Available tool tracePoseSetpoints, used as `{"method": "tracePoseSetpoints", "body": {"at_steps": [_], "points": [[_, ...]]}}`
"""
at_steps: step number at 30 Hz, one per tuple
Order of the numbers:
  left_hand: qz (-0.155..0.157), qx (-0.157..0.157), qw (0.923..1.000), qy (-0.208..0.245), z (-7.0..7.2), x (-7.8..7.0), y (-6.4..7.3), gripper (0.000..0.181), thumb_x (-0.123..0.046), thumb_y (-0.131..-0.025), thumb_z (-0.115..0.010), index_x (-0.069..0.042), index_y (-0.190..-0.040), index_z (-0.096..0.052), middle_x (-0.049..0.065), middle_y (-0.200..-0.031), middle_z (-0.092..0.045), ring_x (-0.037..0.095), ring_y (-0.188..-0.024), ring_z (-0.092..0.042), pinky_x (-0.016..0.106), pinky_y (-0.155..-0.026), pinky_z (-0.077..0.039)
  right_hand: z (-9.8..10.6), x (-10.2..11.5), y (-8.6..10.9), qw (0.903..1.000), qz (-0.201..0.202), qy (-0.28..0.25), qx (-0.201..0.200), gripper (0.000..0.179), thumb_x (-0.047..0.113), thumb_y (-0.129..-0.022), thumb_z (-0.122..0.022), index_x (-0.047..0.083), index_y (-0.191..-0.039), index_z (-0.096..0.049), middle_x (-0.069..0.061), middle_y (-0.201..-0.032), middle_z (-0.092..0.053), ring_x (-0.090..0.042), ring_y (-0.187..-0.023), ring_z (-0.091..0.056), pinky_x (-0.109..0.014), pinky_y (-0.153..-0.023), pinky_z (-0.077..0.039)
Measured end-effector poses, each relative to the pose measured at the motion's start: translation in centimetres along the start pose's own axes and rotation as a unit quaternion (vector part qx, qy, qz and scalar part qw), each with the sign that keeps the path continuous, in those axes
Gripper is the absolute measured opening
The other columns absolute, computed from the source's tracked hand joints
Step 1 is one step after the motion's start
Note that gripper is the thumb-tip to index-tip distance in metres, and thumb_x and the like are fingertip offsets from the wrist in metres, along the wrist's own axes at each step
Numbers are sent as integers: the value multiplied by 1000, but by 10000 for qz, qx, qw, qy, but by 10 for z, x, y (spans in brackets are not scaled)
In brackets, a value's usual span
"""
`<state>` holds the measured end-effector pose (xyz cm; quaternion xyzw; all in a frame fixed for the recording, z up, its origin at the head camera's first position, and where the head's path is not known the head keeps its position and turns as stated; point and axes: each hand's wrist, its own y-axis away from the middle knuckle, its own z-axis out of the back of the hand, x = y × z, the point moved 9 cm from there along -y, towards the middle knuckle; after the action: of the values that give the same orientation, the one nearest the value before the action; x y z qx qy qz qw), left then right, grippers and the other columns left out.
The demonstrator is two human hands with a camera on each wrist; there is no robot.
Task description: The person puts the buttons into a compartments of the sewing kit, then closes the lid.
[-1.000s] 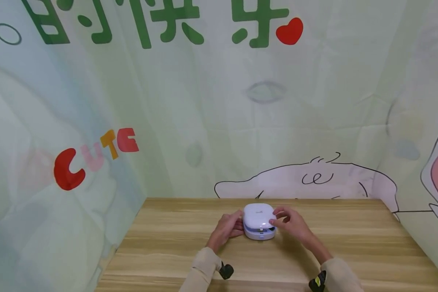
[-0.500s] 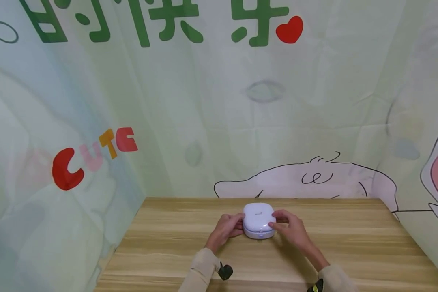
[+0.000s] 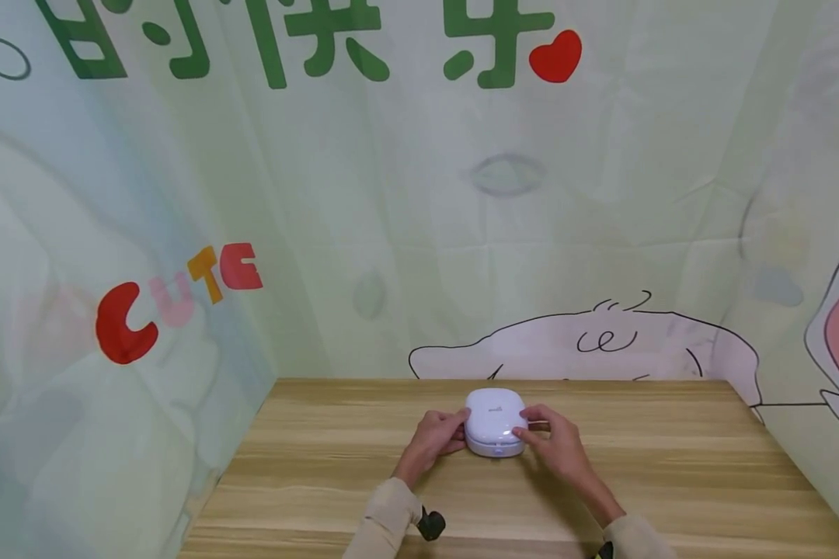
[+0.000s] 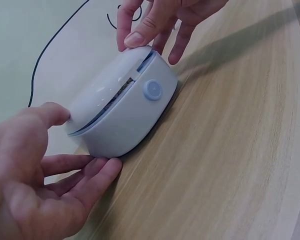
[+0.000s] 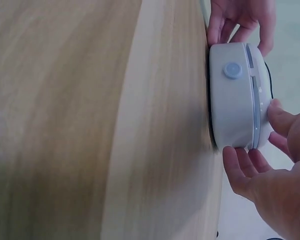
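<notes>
A small white lidded box with rounded corners stands on the wooden table, with small lettering on its lid. On its front wall is a round pale blue button. Between lid and base runs a narrow gap, with something dark showing in it in the left wrist view. My left hand grips the box's left side, thumb at the lid's edge and fingers low against the base. From the right, my right hand holds it, thumb on the lid and fingertips along the side wall.
The box stands near the back edge of the wooden table. Behind and beside the table hangs a printed curtain with green characters, a red heart and cartoon outlines. Long sleeves and dark wrist-worn devices show near the lower edge of the head view.
The box's lid has come down onto the base, narrowing the wide front gap. My right hand has moved slightly down and left with it; my left hand stays at the side.
</notes>
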<state>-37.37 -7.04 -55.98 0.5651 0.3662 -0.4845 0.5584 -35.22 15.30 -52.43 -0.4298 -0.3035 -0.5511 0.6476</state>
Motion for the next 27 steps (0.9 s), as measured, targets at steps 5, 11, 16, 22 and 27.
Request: {"method": "tracePoseSetpoints", "body": {"at_steps": [5, 11, 16, 22, 27], "points": [[-76, -16, 9996, -260, 2, -1, 0, 47, -38, -97, -74, 6, -113, -72, 10, -95, -69, 16, -84, -68, 30, -79, -64, -5, 4, 2, 9997, 229, 77, -36, 22, 4, -89, -80, 2, -108, -71, -15, -111, -72, -36, -102, -71, -46, -89, -62], [-74, 71, 9992, -379, 4, 0, 2, 47, -40, -95, -76, 4, -111, -74, 9, -95, -72, 16, -85, -69, 30, -80, -64, -8, 4, 4, 9993, 307, 170, -108, 22, 6, -89, -81, 5, -108, -70, -15, -113, -70, -34, -100, -72, -40, -84, -64], [-54, 151, 9984, -538, 1, 1, 3, 46, -41, -96, -74, 3, -110, -75, 8, -96, -71, 16, -85, -68, 29, -80, -64, -8, 5, 8, 9990, 332, 294, -107, 24, 6, -88, -82, 5, -108, -70, -17, -113, -68, -34, -98, -72, -38, -81, -64], [-24, 112, 9984, -554, 1, 0, 1, 47, -41, -95, -76, 3, -112, -74, 8, -96, -72, 17, -86, -70, 31, -81, -64, -6, 4, 5, 9989, 231, 399, -68, 24, 11, -88, -83, 8, -108, -70, -15, -115, -68, -33, -98, -72, -40, -80, -65], [-109, 259, 9989, -382, 4, 0, 7, 51, -39, -97, -73, 9, -115, -71, 11, -97, -72, 20, -89, -70, 35, -83, -64, -7, 0, 6, 9994, 95, 316, 95, 30, 18, -89, -83, 8, -114, -70, -16, -116, -67, -33, -97, -72, -43, -82, -64]]}}
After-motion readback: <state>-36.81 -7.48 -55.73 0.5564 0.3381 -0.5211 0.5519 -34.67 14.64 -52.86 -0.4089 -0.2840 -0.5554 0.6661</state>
